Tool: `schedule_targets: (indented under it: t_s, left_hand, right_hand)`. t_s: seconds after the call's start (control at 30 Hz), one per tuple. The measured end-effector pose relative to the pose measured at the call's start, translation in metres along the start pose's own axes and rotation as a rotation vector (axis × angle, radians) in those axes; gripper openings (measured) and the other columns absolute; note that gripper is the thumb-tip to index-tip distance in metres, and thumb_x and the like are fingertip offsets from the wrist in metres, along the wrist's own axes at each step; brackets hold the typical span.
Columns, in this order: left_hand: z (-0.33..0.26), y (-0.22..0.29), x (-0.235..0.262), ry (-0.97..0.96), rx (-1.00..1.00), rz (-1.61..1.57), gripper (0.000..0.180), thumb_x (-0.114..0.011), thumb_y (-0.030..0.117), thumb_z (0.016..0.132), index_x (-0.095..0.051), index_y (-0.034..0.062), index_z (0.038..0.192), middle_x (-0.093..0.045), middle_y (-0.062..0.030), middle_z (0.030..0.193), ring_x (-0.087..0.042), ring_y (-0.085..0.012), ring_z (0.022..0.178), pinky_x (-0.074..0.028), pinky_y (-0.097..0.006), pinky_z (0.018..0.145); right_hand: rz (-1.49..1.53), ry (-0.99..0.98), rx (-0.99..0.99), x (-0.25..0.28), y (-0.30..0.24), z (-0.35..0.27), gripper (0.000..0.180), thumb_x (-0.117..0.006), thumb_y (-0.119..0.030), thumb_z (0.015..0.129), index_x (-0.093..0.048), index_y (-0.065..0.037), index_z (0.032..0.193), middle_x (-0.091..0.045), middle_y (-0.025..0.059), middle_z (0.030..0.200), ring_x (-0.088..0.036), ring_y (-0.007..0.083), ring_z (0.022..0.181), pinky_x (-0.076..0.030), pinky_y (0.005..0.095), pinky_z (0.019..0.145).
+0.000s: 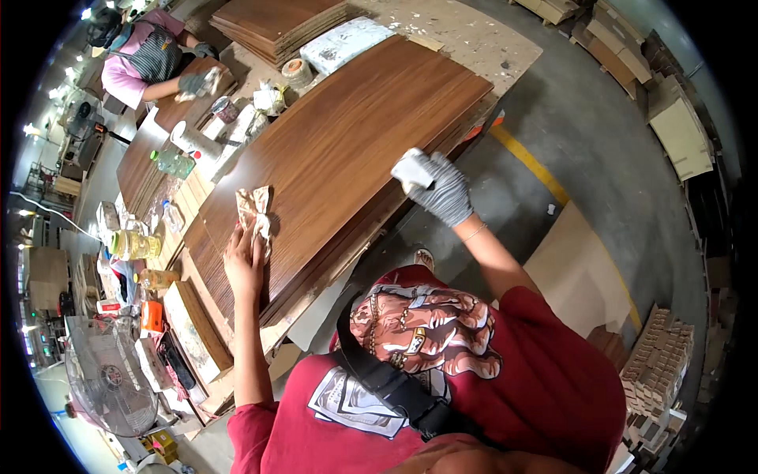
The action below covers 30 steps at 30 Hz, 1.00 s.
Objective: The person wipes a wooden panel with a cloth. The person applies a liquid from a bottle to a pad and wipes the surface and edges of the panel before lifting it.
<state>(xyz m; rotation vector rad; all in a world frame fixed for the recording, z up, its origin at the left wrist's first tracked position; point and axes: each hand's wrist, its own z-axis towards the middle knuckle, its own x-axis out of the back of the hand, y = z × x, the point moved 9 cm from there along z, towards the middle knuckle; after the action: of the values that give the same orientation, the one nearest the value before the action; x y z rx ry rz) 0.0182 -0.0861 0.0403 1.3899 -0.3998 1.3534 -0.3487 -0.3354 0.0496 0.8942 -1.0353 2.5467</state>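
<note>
My bare left hand [243, 261] presses a crumpled beige-and-brown rag [254, 207] against the near left part of a brown wood-grain panel [347, 118]. The rag pokes out past my fingertips. My right hand [447, 193], in a grey knit glove, is at the panel's right long edge. Its fingers are closed round a white pad-like piece [412, 169], whose exact kind I cannot make out. The panel lies flat on top of other boards, with its stacked edges [335, 257] showing on the side towards me.
Left of the panel stand a green-tinted bottle [175, 163], a jar of yellow liquid [133, 245] and several cans. A fan [110, 377] is at lower left. Across the bench, a gloved co-worker [154, 59] handles a board. More brown panels [276, 28] are stacked at the far end.
</note>
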Motion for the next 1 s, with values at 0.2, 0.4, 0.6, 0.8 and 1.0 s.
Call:
schedule_targets:
  t_s: [0.2, 0.4, 0.6, 0.8, 1.0]
  left_hand:
    - [-0.005, -0.003, -0.001, -0.02, 0.043, 0.003, 0.038, -0.059, 0.026, 0.101, -0.068, 0.0129, 0.136, -0.06, -0.0197, 0.141, -0.057, -0.0399, 0.13, -0.043, -0.047, 0.11]
    - [0.003, -0.005, -0.004, -0.025, 0.045, 0.013, 0.04, -0.062, 0.025, 0.099, -0.067, 0.0144, 0.137, -0.059, -0.0224, 0.142, -0.057, -0.0422, 0.13, -0.044, -0.048, 0.109]
    - [0.002, 0.0, 0.0, -0.014, 0.054, 0.032, 0.04, -0.061, 0.025, 0.098, -0.067, 0.0138, 0.136, -0.061, -0.0211, 0.139, -0.058, -0.0413, 0.126, -0.045, -0.048, 0.108]
    - [0.003, 0.005, -0.002, 0.002, 0.036, 0.0, 0.04, -0.061, 0.024, 0.098, -0.068, 0.0103, 0.134, -0.062, -0.018, 0.139, -0.058, -0.0395, 0.126, -0.045, -0.047, 0.107]
    - [0.004, 0.008, -0.002, -0.014, 0.029, 0.006, 0.039, -0.061, 0.025, 0.1, -0.067, 0.0101, 0.136, -0.061, -0.0202, 0.14, -0.059, -0.0399, 0.127, -0.045, -0.045, 0.107]
  right_hand:
    - [0.029, 0.153, 0.06, 0.062, 0.085, 0.06, 0.047, -0.08, -0.035, 0.088, -0.069, -0.007, 0.124, -0.072, 0.0152, 0.111, -0.068, 0.0316, 0.103, -0.053, 0.0387, 0.096]
    - [-0.354, 0.322, -0.126, 0.125, 0.251, 0.102, 0.042, -0.081, -0.028, 0.086, -0.073, -0.005, 0.12, -0.072, 0.0173, 0.112, -0.07, 0.0304, 0.098, -0.055, 0.0385, 0.091]
    - [-0.125, 0.381, -0.176, 0.138, 0.291, 0.11, 0.037, -0.079, -0.015, 0.085, -0.072, -0.002, 0.119, -0.071, 0.018, 0.111, -0.069, 0.0301, 0.098, -0.055, 0.0383, 0.092]
    - [0.233, 0.338, -0.157, 0.089, 0.207, 0.078, 0.053, -0.083, -0.016, 0.087, -0.064, -0.003, 0.134, -0.07, 0.0122, 0.114, -0.068, 0.0217, 0.102, -0.055, 0.0358, 0.094]
    - [0.362, 0.207, -0.041, 0.039, 0.113, 0.038, 0.062, -0.085, -0.027, 0.087, -0.061, -0.008, 0.141, -0.07, 0.0117, 0.116, -0.068, 0.0243, 0.104, -0.055, 0.0364, 0.094]
